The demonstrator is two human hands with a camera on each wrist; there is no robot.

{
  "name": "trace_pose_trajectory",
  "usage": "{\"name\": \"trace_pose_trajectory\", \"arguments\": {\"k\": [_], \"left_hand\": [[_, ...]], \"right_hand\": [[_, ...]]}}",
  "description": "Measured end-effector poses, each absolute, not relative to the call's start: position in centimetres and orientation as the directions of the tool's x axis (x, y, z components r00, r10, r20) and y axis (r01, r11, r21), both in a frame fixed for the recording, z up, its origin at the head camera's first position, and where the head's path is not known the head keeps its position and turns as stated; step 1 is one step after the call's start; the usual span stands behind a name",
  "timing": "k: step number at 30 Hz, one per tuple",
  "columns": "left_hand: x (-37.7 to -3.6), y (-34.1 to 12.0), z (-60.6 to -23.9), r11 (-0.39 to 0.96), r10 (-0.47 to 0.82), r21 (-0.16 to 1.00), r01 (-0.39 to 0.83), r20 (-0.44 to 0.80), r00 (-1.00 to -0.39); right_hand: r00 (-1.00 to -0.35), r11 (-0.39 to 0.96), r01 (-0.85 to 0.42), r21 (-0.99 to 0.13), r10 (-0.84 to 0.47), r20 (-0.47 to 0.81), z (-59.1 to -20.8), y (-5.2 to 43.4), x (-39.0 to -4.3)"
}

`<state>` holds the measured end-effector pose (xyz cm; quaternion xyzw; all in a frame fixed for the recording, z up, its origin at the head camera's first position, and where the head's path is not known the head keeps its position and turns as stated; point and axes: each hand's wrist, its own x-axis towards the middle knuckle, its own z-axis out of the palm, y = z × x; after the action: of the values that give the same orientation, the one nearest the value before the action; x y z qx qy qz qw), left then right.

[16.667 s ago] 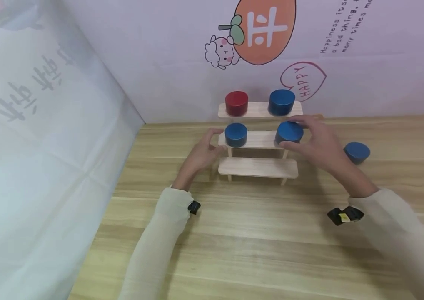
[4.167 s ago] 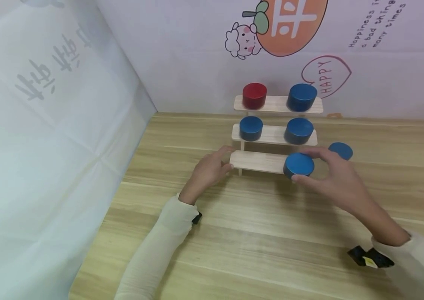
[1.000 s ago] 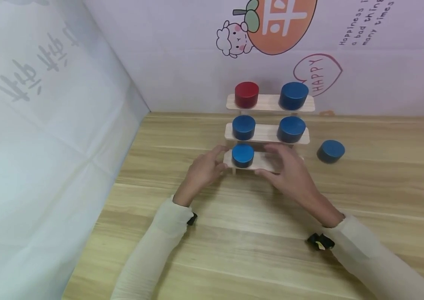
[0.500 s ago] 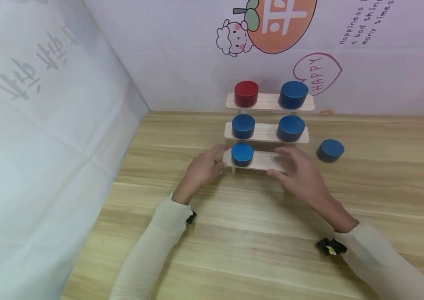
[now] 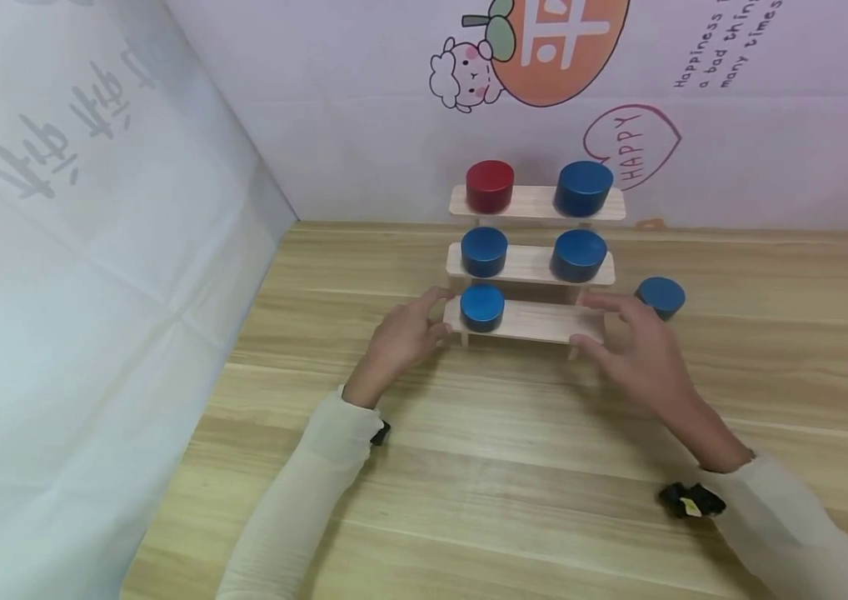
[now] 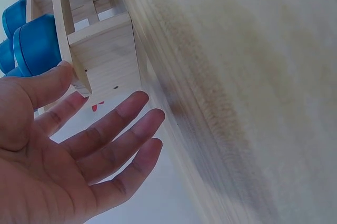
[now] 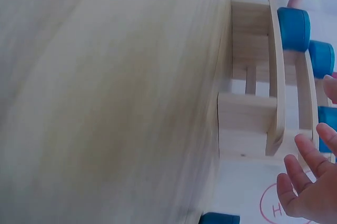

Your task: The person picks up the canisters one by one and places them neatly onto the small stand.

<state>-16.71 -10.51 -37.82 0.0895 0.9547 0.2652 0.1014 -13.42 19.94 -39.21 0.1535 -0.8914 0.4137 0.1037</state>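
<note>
A three-tier wooden display stand has its lowest shelf nearest me. My left hand holds that shelf's left end between thumb and index finger; its other fingers are spread straight in the left wrist view. Close beside it on the shelf sits a round blue tin, with a seam like a lid's in the left wrist view. At the shelf's right end is my right hand, thumb and fingers spread apart around the corner, nothing held. Its fingers look loose in the right wrist view.
The middle shelf carries a blue tin at each end. On the top shelf are a red tin and a blue tin. Another blue tin lies behind my right hand on the table. A printed white cloth hangs behind.
The blue tin my right hand held at the lowest shelf's right now sits at its left. Released, the right hand has drawn back rightward. My left hand came down from the middle shelf earlier.
</note>
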Motion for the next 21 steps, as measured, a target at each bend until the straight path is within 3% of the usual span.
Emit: {"name": "trace_pose_trajectory", "arguments": {"k": [14, 21], "left_hand": [[-16.6, -10.6, -37.8, 0.842, 0.212, 0.529, 0.104, -0.147, -0.966], [-16.6, -10.6, -37.9, 0.835, 0.215, 0.54, 0.103, -0.15, -0.965]], "right_hand": [[-0.971, 0.598, -0.231, -0.767, -0.086, 0.225, -38.8, 24.7, -13.3], [-0.983, 0.603, -0.184, -0.776, -0.132, 0.13, -38.6, 27.6, -13.3]]}}
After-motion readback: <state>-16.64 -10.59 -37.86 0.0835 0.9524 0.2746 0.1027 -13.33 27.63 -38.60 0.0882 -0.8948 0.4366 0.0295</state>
